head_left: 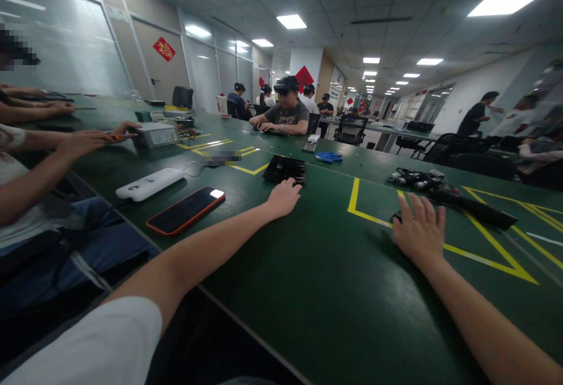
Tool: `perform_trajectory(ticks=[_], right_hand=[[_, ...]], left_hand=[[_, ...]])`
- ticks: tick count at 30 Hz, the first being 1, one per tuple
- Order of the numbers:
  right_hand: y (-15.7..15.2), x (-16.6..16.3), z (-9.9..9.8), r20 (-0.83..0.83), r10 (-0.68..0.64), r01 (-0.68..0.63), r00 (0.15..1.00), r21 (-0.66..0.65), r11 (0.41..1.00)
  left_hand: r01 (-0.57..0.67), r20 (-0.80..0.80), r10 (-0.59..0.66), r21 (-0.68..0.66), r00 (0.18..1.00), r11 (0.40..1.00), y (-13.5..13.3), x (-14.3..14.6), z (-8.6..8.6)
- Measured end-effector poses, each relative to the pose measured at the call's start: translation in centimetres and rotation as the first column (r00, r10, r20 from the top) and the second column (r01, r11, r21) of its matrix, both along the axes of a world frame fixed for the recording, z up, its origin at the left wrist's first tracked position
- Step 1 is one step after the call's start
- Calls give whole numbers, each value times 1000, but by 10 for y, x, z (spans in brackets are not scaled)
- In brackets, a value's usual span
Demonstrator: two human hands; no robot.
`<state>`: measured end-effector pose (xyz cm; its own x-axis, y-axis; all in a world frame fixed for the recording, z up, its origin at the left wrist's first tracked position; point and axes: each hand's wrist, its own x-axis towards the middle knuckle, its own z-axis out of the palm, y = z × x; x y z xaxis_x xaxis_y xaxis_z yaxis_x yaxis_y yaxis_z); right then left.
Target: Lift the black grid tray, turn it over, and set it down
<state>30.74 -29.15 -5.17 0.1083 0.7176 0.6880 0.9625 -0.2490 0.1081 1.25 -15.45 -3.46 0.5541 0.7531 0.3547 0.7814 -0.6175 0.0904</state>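
My left hand is at the near edge of a flat black square case, fingers forward and slightly bent. Its fingertips touch or almost touch the case, without gripping it. Farther right, my right hand is stretched over the table, palm down, fingers extended and a little apart. A small dark object shows at its left edge, partly hidden by the hand; whether they touch I cannot tell. Beyond that hand lies a pile of black and silver parts beside a long black piece.
On the green table, marked with yellow tape, lie an orange-edged phone and a white power strip. A blue glove lies farther back. At left, a co-worker's hand is beside a grey metal box. Another person sits opposite.
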Motion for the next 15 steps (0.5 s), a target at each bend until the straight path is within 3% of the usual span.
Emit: perform_trajectory(ticks=[2,5,10,15], right_hand=[[9,19,-2,-154,-189,165,970,-159,973],[17,36,-5,-254,-296,177,921,-404,897],[18,43,-10,-163,-208,122,964,-426,897],[19,45,-13,-119,-191,123,974,-433,893]], left_hand=[[-32,2,32,-51,999,998,16,-6,-3],[-7,29,10,-100,1000,995,25,-8,-9],[-31,172,68,-210,983,977,34,-5,-13],[-149,271,252,-349,929,925,76,-17,6]])
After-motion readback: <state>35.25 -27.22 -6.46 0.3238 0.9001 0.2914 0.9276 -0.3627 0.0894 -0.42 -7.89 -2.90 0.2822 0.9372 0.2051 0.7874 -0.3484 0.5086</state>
